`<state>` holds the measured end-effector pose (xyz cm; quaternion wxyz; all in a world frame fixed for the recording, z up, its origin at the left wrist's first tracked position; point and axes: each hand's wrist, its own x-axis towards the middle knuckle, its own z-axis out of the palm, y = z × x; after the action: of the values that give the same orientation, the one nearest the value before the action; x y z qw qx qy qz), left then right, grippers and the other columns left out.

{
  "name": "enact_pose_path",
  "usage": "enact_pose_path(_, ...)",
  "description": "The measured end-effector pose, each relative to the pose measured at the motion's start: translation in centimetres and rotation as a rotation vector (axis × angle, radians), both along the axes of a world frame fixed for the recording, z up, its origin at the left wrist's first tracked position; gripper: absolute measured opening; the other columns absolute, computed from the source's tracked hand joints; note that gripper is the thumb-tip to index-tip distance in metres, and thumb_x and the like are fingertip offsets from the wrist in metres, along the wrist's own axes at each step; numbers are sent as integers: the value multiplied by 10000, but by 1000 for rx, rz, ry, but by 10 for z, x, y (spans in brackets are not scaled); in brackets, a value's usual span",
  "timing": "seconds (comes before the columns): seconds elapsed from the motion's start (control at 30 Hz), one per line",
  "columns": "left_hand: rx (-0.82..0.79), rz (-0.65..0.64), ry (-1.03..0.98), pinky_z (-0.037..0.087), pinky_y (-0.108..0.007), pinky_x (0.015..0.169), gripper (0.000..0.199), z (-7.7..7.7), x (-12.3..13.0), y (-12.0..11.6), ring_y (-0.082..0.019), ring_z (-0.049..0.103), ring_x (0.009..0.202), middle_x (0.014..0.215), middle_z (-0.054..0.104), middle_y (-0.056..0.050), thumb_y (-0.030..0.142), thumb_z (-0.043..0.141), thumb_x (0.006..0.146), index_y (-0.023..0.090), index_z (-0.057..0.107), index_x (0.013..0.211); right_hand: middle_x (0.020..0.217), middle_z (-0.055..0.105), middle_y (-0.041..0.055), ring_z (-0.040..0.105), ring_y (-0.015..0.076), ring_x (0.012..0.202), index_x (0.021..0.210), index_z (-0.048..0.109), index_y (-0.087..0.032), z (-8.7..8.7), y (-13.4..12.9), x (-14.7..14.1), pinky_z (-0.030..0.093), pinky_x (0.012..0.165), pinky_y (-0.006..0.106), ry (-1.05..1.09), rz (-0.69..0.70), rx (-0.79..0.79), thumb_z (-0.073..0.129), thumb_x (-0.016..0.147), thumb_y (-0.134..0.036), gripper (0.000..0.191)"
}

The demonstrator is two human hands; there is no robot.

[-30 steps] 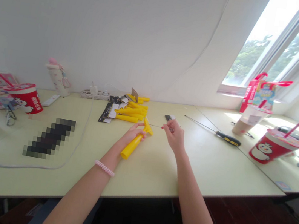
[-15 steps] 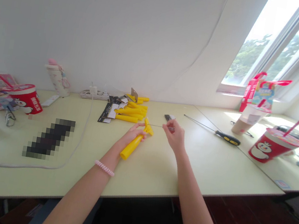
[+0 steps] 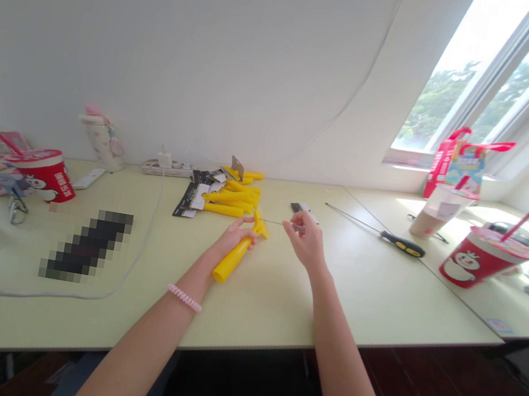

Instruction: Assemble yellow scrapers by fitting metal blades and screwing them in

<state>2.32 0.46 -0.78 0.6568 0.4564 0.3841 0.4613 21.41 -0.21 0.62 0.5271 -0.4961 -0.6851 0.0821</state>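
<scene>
Dark oblong object [image 3: 86, 246] was pixelated, unidentifiable. Thin item [image 3: 298, 228] in right hand [image 3: 304, 240] was too small to tell.

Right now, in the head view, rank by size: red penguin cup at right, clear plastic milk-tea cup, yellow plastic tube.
Red penguin cup
Clear plastic milk-tea cup
Yellow plastic tube
Nearness to the camera makes the top two unsure.

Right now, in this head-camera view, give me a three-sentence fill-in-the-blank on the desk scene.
The left hand grips a tapered plastic tube coloured ____.
A coiled pink bracelet circles the ____ wrist.
The red lidded cup nearest the window has a ____ straw.

Missing words: yellow; left; pink.
</scene>
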Motion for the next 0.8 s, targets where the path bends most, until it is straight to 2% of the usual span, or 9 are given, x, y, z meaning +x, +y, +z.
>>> enact_pose_path(0.2,31,16,44,389,-191,492,533,0,-2,0,-87,493,459,566,564,16,95,585,636,159,419,1138,648,523,-9,499,118,588,686,451,-209,0,0,0,438,560,234,42,88,29,554,755,-341,181)
enact_pose_path(0.4,49,37,53,397,-207,504,544,2,-1,-2,-90,493,458,559,564,22,113,621,623,160,443,1135,575,528,-10,490,119,537,632,484,-200,0,-1,1,438,549,248,118,21,-18,585,728,-358,211)
enact_pose_path(0.63,72,51,66,398,-205,498,517,1,-1,-2,-92,495,472,556,571,17,97,585,634,160,434,1124,639,558,-6,513,115,558,728,507,-208,-1,-2,0,454,575,242,29,85,-41,569,750,-356,162)
enact_pose_path(0.8,94,38,47,390,-203,490,553,-4,-1,2,-95,499,480,568,571,17,106,592,630,171,430,1155,591,560,-18,516,113,534,698,494,-207,-3,-1,0,468,594,253,63,119,-62,598,733,-367,194)
